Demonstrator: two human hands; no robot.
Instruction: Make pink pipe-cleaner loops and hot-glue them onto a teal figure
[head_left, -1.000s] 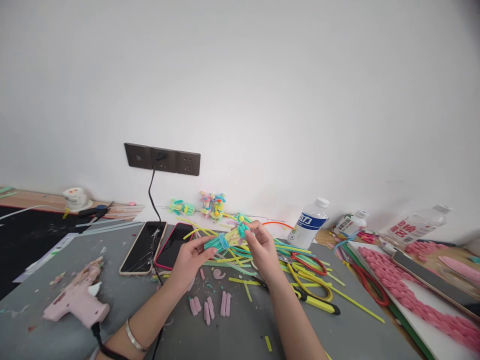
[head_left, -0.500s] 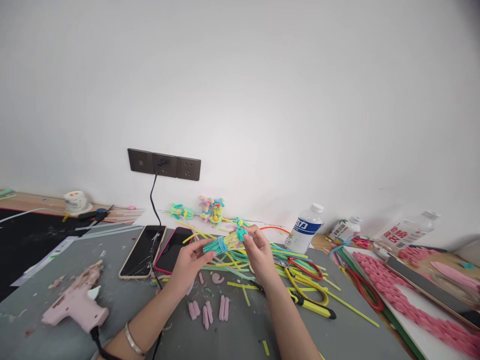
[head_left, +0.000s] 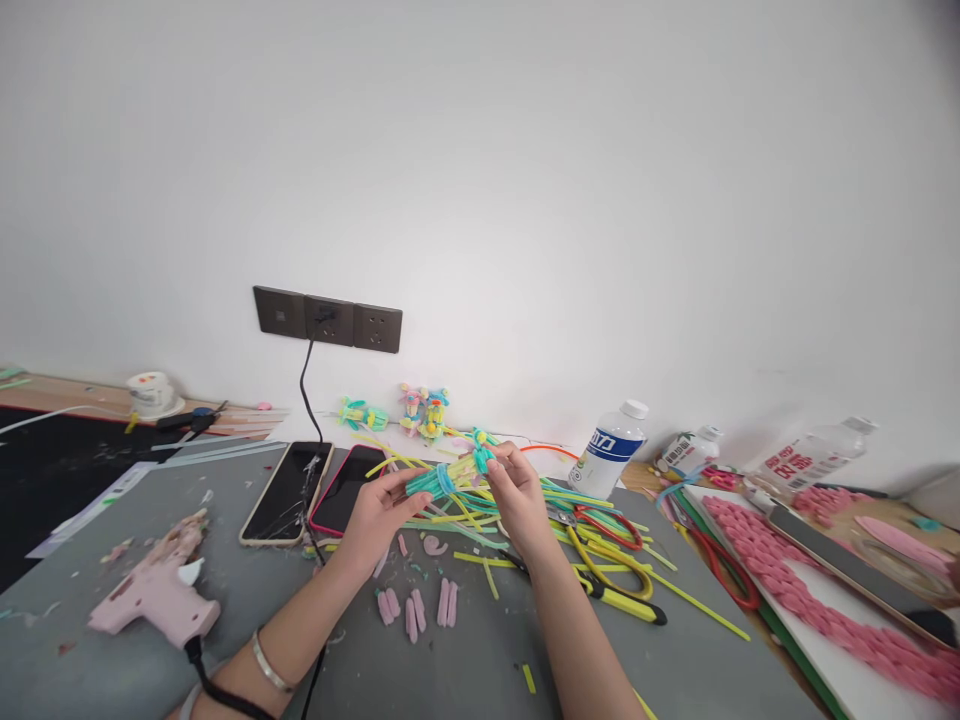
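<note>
Between my two hands is a small pipe-cleaner figure (head_left: 454, 474) in teal and yellow, with a blue band round it. My left hand (head_left: 381, 515) pinches its teal lower end between thumb and fingers. At the other end, my right hand (head_left: 517, 495) grips the teal knotted part. Behind and below the hands lies a loose pile of yellow and green pipe cleaners (head_left: 480, 520). Short lilac pipe-cleaner pieces (head_left: 415, 614) rest on the grey mat (head_left: 450, 680) in front, beside a curled lilac piece (head_left: 433, 545).
Left are a pink glue gun (head_left: 161, 595) with its cord and two phones (head_left: 286, 495). Scissors (head_left: 611, 560) and a yellow cutter (head_left: 622, 600) lie right, near a bottle (head_left: 607, 455). Finished-looking figures (head_left: 424, 410) stand by the wall. A pink braided piece (head_left: 810, 590) lies far right.
The view has shifted slightly, so the table things appear a little higher. Both hands keep their hold on the figure, with hardly any movement.
</note>
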